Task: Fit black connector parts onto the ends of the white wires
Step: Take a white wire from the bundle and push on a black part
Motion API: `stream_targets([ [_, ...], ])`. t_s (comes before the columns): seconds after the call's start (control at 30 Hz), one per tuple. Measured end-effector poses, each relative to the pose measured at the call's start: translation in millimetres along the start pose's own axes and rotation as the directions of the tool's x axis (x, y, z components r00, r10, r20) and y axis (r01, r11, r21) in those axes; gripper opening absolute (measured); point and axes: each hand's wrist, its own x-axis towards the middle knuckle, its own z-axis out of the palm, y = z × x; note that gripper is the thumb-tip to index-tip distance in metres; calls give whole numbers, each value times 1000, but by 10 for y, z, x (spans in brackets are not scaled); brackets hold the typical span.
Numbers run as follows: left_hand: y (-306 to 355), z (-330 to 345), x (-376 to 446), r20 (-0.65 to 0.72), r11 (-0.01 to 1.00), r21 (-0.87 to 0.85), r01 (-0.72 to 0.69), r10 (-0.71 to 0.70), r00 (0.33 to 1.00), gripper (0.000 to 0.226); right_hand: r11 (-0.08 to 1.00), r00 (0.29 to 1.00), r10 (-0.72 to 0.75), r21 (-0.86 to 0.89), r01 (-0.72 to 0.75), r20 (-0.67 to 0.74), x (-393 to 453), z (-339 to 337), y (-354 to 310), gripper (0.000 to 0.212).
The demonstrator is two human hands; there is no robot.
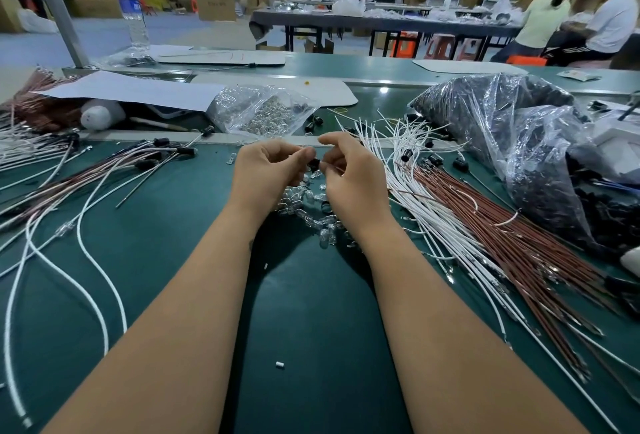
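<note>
Both hands meet above the middle of the green table (304,312). A small black connector part (314,165) is pinched between the fingertips of my left hand (265,166) and my right hand (349,173). My right fingers also pinch a thin wire end beside the part. Under the hands lies a heap of small clear bulbs (311,208). Loose white wires (408,163) and brown wires (502,225) fan out to the right. Finished wires with black connectors (162,153) lie to the left.
A big clear bag of black parts (502,142) stands at the right. A smaller bag of clear bulbs (259,111) sits behind the hands. White paper sheets (131,90), a water bottle (133,14) and a grey post (59,7) are at the back left. Two people sit far right.
</note>
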Motion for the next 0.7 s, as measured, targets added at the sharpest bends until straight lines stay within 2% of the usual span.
stream_targets([
  [0.23,29,9,-3,0,994,-94,48,-48,999,9,1000,1000,-10,-15,10,13,-15,6,-12,37],
  [0.37,41,3,-3,12,993,-112,34,-33,999,11,998,997,-36,-43,39,70,-8,14,-58,23],
  [0.43,33,4,-9,3,999,-54,-6,6,1000,15,991,993,-50,-121,63,110,2,22,-60,18],
  [0.5,11,-14,15,-109,996,72,-51,58,992,17,968,994,-44,-242,66,96,19,13,-34,16],
  [0.57,-23,-83,76,-329,980,198,-14,80,941,17,927,999,-25,-374,35,31,32,-14,14,15],
  [0.63,-53,-219,142,-579,953,269,137,47,814,19,874,999,6,-486,-28,-46,34,-51,63,12],
  [0.67,-61,-283,156,-657,932,278,232,8,754,20,852,997,24,-521,-57,-71,33,-68,79,10],
  [0.7,-72,-317,155,-690,898,307,315,-18,724,22,839,996,37,-539,-76,-82,33,-77,87,10],
])
